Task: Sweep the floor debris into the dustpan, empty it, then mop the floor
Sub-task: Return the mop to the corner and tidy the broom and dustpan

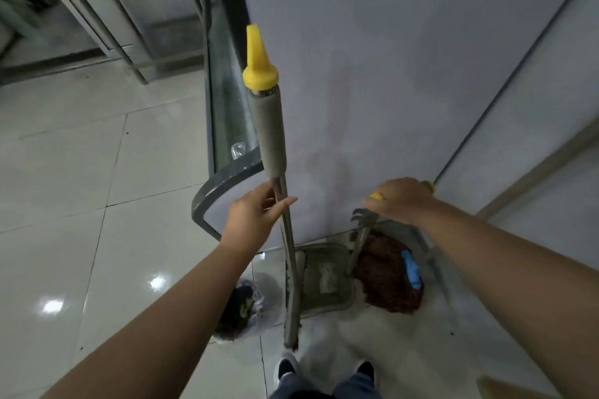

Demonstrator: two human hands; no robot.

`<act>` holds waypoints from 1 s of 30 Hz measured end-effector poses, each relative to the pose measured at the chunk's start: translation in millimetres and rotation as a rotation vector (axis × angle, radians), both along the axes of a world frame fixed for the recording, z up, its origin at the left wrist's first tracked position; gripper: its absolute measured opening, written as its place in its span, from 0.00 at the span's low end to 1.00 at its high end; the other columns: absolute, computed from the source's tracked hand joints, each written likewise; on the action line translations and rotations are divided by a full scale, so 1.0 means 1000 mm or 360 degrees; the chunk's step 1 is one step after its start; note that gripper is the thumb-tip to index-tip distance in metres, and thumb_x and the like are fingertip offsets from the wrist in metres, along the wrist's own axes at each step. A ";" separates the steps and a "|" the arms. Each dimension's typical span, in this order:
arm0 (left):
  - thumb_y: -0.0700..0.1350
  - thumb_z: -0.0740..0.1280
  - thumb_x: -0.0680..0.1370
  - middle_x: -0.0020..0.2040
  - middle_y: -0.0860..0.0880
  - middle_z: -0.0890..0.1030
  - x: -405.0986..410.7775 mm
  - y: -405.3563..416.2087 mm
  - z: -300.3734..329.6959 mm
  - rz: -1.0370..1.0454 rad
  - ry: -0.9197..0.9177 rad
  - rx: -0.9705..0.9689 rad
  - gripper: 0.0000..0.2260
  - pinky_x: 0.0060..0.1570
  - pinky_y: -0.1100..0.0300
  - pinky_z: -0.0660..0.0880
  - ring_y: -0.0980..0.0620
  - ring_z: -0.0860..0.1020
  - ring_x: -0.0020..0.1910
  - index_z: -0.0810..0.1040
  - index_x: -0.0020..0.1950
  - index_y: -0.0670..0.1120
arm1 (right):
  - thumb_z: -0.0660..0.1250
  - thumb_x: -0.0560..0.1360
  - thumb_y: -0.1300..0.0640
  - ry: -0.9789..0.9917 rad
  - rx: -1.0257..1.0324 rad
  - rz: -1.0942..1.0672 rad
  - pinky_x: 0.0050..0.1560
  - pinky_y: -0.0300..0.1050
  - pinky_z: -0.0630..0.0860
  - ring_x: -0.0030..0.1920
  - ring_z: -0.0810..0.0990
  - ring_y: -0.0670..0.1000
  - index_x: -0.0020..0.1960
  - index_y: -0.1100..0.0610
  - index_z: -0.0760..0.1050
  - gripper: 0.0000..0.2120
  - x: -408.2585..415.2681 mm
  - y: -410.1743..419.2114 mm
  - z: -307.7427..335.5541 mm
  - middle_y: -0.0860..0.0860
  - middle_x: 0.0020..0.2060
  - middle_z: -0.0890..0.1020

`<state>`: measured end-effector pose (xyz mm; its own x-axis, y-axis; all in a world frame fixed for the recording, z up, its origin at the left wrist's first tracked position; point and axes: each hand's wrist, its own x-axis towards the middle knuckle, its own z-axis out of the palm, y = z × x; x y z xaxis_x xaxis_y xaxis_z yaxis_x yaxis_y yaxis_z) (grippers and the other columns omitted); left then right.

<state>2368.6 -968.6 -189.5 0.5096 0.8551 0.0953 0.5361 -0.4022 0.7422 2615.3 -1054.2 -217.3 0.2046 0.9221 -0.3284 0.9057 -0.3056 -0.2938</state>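
Observation:
A broom [281, 204] with a metal pole, a grey foam grip and a yellow cap stands upright in front of me, its head [291, 308] down on the tiles. My left hand [252, 220] is at the pole just under the foam grip, with the pole lying between the thumb and straight fingers. A grey dustpan [327, 282] sits on the floor by the wall. My right hand [402, 201] grips the yellow top of its handle. A red-brown mop head [385, 282] with a blue clamp lies right of the dustpan.
A pale wall panel [405, 74] stands close ahead. A curved grey frame [207, 201] juts out at its left. A dark bag in clear plastic [249, 304] lies left of the broom. Metal cabinets [129, 10] stand far left. My shoes [287, 369] are below.

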 end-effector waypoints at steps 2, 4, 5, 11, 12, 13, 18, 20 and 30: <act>0.49 0.71 0.73 0.39 0.59 0.79 0.004 0.005 -0.004 0.0050 0.0009 -0.0058 0.06 0.42 0.74 0.70 0.60 0.78 0.42 0.77 0.47 0.52 | 0.54 0.77 0.40 0.0066 -0.0067 -0.0018 0.57 0.43 0.62 0.53 0.74 0.52 0.33 0.51 0.66 0.19 0.010 0.004 -0.005 0.50 0.41 0.78; 0.49 0.71 0.73 0.39 0.58 0.79 0.009 0.008 -0.006 0.0061 0.0024 -0.0049 0.07 0.41 0.74 0.71 0.59 0.78 0.42 0.78 0.48 0.49 | 0.49 0.73 0.39 -0.0016 -0.0103 0.0013 0.71 0.50 0.49 0.60 0.70 0.50 0.37 0.51 0.70 0.19 0.007 0.009 -0.012 0.48 0.44 0.77; 0.48 0.71 0.73 0.39 0.59 0.78 0.011 0.008 -0.006 0.0064 0.0014 -0.0054 0.06 0.40 0.77 0.70 0.60 0.78 0.42 0.78 0.47 0.50 | 0.49 0.72 0.41 -0.0074 -0.0098 0.0020 0.72 0.52 0.44 0.60 0.68 0.49 0.39 0.51 0.71 0.18 0.004 0.012 -0.014 0.46 0.41 0.74; 0.48 0.69 0.75 0.41 0.55 0.79 0.025 0.010 -0.008 0.0010 -0.0071 -0.0079 0.08 0.38 0.79 0.69 0.59 0.77 0.43 0.78 0.49 0.46 | 0.50 0.69 0.45 -0.0223 -0.0102 0.0186 0.65 0.50 0.51 0.50 0.66 0.48 0.31 0.51 0.58 0.13 0.006 0.021 -0.008 0.45 0.32 0.66; 0.48 0.69 0.75 0.42 0.54 0.79 0.027 0.011 -0.007 0.0000 -0.0081 -0.0080 0.09 0.39 0.79 0.69 0.59 0.77 0.43 0.78 0.51 0.45 | 0.51 0.70 0.45 -0.0238 -0.0076 0.0256 0.63 0.49 0.52 0.51 0.68 0.49 0.30 0.52 0.57 0.14 0.003 0.022 -0.009 0.45 0.30 0.64; 0.48 0.68 0.75 0.42 0.54 0.79 0.030 0.013 -0.006 -0.0004 -0.0100 -0.0079 0.09 0.39 0.79 0.69 0.59 0.77 0.43 0.78 0.52 0.45 | 0.51 0.70 0.44 -0.0241 -0.0056 0.0321 0.62 0.48 0.52 0.51 0.69 0.49 0.29 0.52 0.57 0.15 -0.001 0.024 -0.009 0.46 0.29 0.64; 0.48 0.68 0.75 0.40 0.55 0.79 0.039 0.014 -0.001 -0.0012 -0.0164 -0.0035 0.06 0.37 0.83 0.66 0.60 0.75 0.40 0.77 0.49 0.48 | 0.48 0.72 0.43 -0.0192 0.0000 0.0276 0.60 0.46 0.53 0.45 0.65 0.47 0.29 0.51 0.61 0.18 -0.015 0.036 -0.007 0.46 0.31 0.69; 0.48 0.68 0.75 0.40 0.54 0.79 0.040 0.013 -0.002 0.0006 -0.0187 -0.0052 0.06 0.37 0.83 0.66 0.61 0.75 0.40 0.77 0.49 0.48 | 0.44 0.67 0.43 -0.0209 -0.0003 0.0233 0.58 0.45 0.53 0.43 0.66 0.47 0.29 0.52 0.62 0.17 -0.014 0.036 -0.005 0.47 0.31 0.71; 0.48 0.69 0.75 0.44 0.48 0.81 0.035 0.009 -0.011 -0.0059 -0.0165 -0.0114 0.07 0.38 0.82 0.68 0.58 0.77 0.42 0.78 0.49 0.46 | 0.34 0.59 0.39 -0.0357 0.0173 -0.0064 0.54 0.46 0.51 0.41 0.64 0.49 0.26 0.52 0.60 0.23 -0.016 0.016 -0.001 0.47 0.28 0.65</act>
<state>2403.8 -959.7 -200.1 0.5316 0.8424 0.0883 0.4407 -0.3642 0.8204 2599.8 -1037.8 -218.0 0.2986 0.9391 -0.1701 0.9397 -0.3205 -0.1195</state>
